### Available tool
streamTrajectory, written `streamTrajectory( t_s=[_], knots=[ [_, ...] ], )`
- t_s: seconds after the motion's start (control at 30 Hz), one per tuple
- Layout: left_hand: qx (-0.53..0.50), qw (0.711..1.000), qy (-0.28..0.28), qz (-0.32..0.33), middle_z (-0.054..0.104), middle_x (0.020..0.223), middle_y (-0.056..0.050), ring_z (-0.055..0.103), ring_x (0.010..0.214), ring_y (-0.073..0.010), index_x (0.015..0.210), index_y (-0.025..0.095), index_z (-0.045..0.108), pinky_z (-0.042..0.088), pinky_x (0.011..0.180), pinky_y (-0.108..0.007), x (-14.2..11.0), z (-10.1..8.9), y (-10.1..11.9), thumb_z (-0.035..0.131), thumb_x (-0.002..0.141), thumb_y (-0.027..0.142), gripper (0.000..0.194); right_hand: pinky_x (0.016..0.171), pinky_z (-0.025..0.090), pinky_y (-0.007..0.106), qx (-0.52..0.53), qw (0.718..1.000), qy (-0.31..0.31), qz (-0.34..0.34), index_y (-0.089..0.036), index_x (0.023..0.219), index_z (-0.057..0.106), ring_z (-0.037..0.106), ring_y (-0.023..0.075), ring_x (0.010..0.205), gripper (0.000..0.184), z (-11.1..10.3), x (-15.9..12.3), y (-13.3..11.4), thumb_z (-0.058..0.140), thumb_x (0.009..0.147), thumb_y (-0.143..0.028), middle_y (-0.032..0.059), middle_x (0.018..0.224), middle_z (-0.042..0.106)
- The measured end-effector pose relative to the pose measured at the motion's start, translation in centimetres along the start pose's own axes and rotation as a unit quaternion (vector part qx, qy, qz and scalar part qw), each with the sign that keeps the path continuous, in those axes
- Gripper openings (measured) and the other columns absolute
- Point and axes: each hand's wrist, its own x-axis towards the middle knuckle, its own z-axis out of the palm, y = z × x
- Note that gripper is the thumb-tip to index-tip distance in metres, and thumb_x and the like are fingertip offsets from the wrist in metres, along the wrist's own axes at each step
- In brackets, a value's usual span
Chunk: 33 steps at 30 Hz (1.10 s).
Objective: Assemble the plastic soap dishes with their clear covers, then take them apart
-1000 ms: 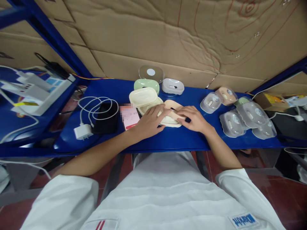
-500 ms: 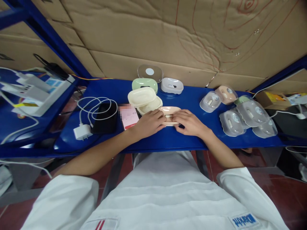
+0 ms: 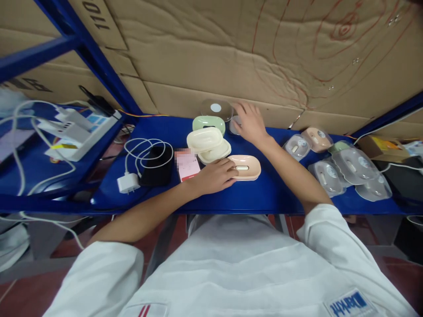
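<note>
Fingers (image 3: 228, 166) clamped on a shiny, oval, peach plastic dish (image 3: 250, 164)

At its left end, the dish is being pinched by the left hand (image 3: 216, 177), perhaps to keep it still on the blue table (image 3: 267, 198). By a clear, rounded plastic lid (image 3: 223, 111), the right hand (image 3: 253, 123) is being held out; its grip cannot be told. "Darkht" is being worn on a white patch (image 3: 350, 304), "110" shown on brown cardboard (image 3: 191, 48).

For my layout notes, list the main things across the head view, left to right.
White power strip → white charger → black flat object → pink-screened phone → left hand → open peach dish → peach lidded dish → cardboard box.
</note>
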Motion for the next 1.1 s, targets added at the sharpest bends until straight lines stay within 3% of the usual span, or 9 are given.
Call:
streamTrajectory(
  t_s=[0.17,0.33,0.43,0.53,0.63,0.73,0.8,0.9,1.1],
  knots=[
    [0.005,1.000,0.006,0.006,0.070,0.124,-0.013,0.065,0.120,-0.0287,0.120,0.018,0.074,0.052,0.108,-0.043,-0.1,-0.1,0.0,0.055,0.114,0.031,0.024,0.124,0.036,0.063,-0.060,0.997,-0.015,0.053,-0.007,0.155,0.052,0.054,0.0381,0.145,0.054,3.7,6.1,-2.2,0.031,0.105,-0.008,0.0246,0.154,0.058],
    [0.016,1.000,-0.003,0.012,0.070,0.124,-0.013,0.065,0.121,-0.0295,0.123,0.017,0.074,0.052,0.110,-0.044,-0.2,0.0,0.2,0.058,0.113,0.031,0.024,0.111,0.048,0.054,-0.033,0.995,0.007,0.091,-0.014,0.127,0.061,0.061,0.0342,0.129,0.033,3.9,6.8,-1.3,0.037,0.105,-0.011,0.0184,0.132,0.067],
    [0.022,1.000,-0.005,0.014,0.071,0.124,-0.013,0.066,0.121,-0.0294,0.121,0.017,0.073,0.053,0.109,-0.043,-0.2,-0.2,0.4,0.059,0.112,0.031,0.022,0.096,0.052,0.044,-0.023,0.998,0.014,0.065,-0.018,0.124,0.059,0.064,0.0311,0.114,0.025,1.7,3.4,-0.4,0.046,0.102,-0.017,0.0147,0.124,0.070],
    [0.039,0.999,0.006,0.023,0.072,0.123,-0.012,0.068,0.119,-0.0288,0.119,0.017,0.072,0.053,0.106,-0.043,-0.2,-0.5,0.5,0.060,0.112,0.030,0.019,0.087,0.048,0.040,-0.046,0.999,0.012,0.017,-0.018,0.117,0.061,0.064,0.0302,0.103,0.023,-1.1,-2.8,0.0,0.050,0.097,-0.018,0.0138,0.114,0.072],
    [0.054,0.998,0.015,0.020,0.072,0.117,-0.011,0.072,0.107,-0.0268,0.113,0.015,0.070,0.056,0.098,-0.040,-0.3,-0.6,0.5,0.062,0.111,0.029,0.015,0.088,0.045,0.042,-0.073,0.997,-0.010,-0.022,-0.019,0.103,0.063,0.063,0.0302,0.096,0.014,-3.0,-9.2,0.3,0.052,0.094,-0.016,0.0130,0.099,0.071],
    [0.048,0.998,0.023,0.018,0.072,0.115,-0.010,0.073,0.101,-0.0251,0.109,0.016,0.069,0.056,0.093,-0.038,-0.3,-0.3,0.5,0.065,0.109,0.027,0.012,0.094,0.046,0.046,-0.006,0.998,-0.022,-0.051,-0.021,0.102,0.061,0.063,0.0318,0.104,0.010,-3.6,-13.5,0.8,0.058,0.093,-0.022,0.0129,0.105,0.071],
    [0.037,0.998,0.042,0.020,0.073,0.115,-0.009,0.073,0.102,-0.0244,0.108,0.016,0.069,0.056,0.092,-0.036,-0.2,0.0,0.4,0.067,0.108,0.026,0.010,0.099,0.048,0.047,0.113,0.990,-0.042,-0.066,-0.023,0.109,0.058,0.064,0.0316,0.114,0.019,-3.6,-14.7,1.0,0.064,0.092,-0.029,0.0128,0.118,0.069],
    [0.026,0.997,0.067,0.021,0.074,0.112,-0.009,0.072,0.100,-0.0229,0.104,0.016,0.068,0.055,0.088,-0.034,0.0,0.1,0.1,0.069,0.107,0.026,0.011,0.099,0.053,0.042,0.283,0.951,-0.102,-0.066,-0.025,0.116,0.052,0.064,0.0272,0.116,0.032,-3.6,-15.0,0.8,0.071,0.090,-0.031,0.0104,0.126,0.065],
    [0.045,0.996,0.054,0.049,0.074,0.103,-0.008,0.070,0.102,-0.0257,0.104,0.017,0.070,0.052,0.092,-0.038,-0.2,-0.6,-0.6,0.075,0.105,0.034,0.018,0.109,0.053,0.044,0.360,0.916,-0.166,-0.059,-0.027,0.116,0.052,0.062,0.0257,0.123,0.039,-4.5,-15.1,0.2,0.081,0.093,-0.039,0.0088,0.130,0.061]
  ],
)
